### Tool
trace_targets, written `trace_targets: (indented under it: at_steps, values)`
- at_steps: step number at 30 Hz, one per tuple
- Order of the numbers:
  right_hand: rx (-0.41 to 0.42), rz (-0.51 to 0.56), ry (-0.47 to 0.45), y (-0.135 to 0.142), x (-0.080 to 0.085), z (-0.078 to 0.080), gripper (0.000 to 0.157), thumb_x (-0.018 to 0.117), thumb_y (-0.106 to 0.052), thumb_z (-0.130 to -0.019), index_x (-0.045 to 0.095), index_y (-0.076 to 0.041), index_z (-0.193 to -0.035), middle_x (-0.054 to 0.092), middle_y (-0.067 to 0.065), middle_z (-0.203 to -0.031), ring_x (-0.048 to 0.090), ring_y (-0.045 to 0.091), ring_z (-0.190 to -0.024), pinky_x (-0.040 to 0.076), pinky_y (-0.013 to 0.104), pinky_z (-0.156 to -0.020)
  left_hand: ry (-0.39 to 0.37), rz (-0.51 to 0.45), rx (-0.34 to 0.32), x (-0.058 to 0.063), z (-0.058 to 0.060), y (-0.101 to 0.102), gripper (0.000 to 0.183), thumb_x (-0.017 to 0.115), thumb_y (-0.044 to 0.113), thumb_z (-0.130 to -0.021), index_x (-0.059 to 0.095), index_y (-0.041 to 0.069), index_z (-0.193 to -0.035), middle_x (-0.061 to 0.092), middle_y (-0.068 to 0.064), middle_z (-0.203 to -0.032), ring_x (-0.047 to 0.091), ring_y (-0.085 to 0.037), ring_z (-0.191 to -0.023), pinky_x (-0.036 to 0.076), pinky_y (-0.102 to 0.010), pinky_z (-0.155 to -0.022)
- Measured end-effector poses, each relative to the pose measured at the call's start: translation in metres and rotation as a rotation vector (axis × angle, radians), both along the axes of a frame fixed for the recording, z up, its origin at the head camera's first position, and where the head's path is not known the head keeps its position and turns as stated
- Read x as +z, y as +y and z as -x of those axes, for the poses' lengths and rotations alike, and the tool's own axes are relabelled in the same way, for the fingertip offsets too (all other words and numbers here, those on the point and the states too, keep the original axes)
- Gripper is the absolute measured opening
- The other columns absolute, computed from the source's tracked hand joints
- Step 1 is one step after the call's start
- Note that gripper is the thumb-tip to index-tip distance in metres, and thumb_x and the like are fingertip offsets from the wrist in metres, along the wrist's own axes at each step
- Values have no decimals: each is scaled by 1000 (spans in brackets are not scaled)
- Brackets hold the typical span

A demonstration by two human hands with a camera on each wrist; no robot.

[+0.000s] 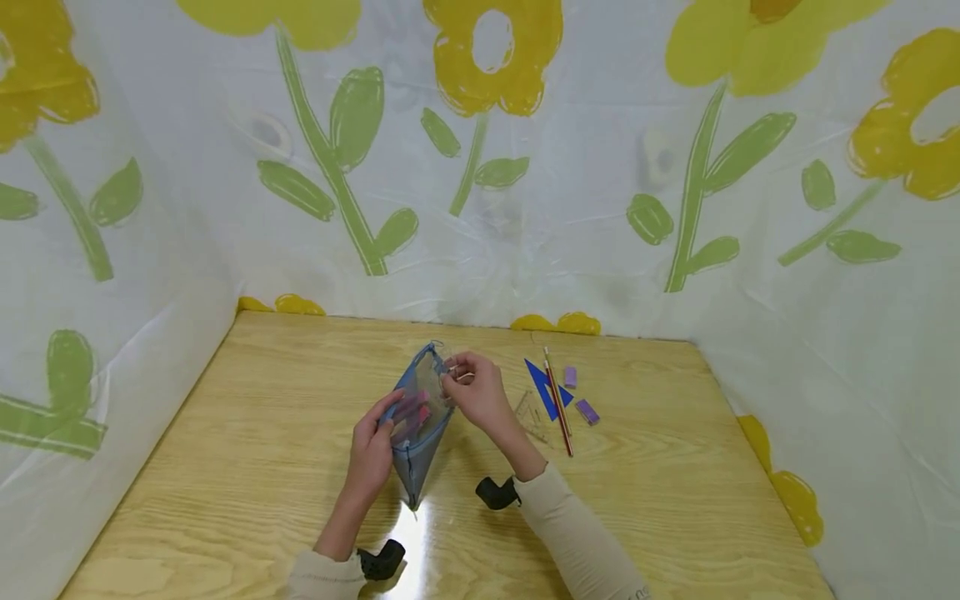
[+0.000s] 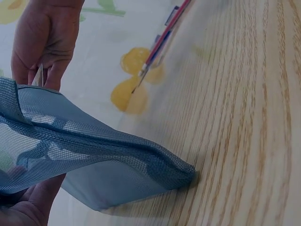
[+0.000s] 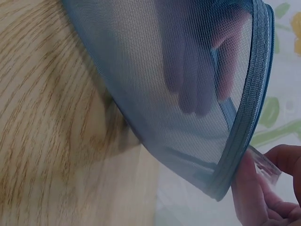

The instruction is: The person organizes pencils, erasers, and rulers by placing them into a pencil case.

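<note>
My left hand [image 1: 371, 450] holds the side of a blue mesh zip pouch [image 1: 423, 454], which is tilted with its zipped edge upward. Through the mesh in the right wrist view show the fingers [image 3: 193, 80] of that hand. At the pouch's far upper edge, my right hand [image 1: 476, 392] pinches a clear plastic piece [image 3: 267, 167] between thumb and fingers. Its full outline is hidden, so I cannot tell its kind. In the left wrist view, the lower corner of the pouch [image 2: 127, 183] comes down close to the wooden table.
Right of the hands lie a blue set square [image 1: 542, 387], a clear set square [image 1: 531, 417], pencils [image 1: 558, 404] and two purple erasers [image 1: 571, 377]. The wooden table [image 1: 247, 433] is backed by a white flower-printed sheet [image 1: 570, 250]. Black wrist mounts [image 1: 497, 493] stick out near both sleeves.
</note>
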State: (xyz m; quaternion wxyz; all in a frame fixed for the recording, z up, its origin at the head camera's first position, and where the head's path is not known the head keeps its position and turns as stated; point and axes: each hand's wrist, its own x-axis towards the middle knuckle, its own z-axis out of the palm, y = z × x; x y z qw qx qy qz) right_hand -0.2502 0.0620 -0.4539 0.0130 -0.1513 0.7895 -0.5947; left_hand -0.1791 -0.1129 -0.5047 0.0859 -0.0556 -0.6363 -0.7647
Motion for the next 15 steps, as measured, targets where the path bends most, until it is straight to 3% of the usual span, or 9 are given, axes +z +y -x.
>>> trace_targets:
  at_steps: [6,11,15]
  values:
    - [-22,35,-18,-3,0,1,23,63,-5,-97,65,7,-116,69,23,-94,72,41,-79,64,39,-65,8,49,33,1,1,-1,48,24,-13,-98,45,-16,-141,55,-39,-134,65,-31,-120,55,-43,-99]
    - [-9,63,-36,-6,0,3,27,62,-4,-99,61,12,-121,67,29,-100,71,48,-86,64,52,-73,9,27,9,1,1,-1,50,23,-13,-98,44,-15,-142,54,-39,-136,65,-31,-121,54,-46,-100]
    - [10,57,-53,-7,12,-2,27,59,1,-98,59,16,-121,66,33,-101,69,51,-88,63,55,-75,12,31,7,-1,1,-1,48,24,-13,-99,44,-16,-142,54,-40,-135,65,-27,-121,55,-42,-100]
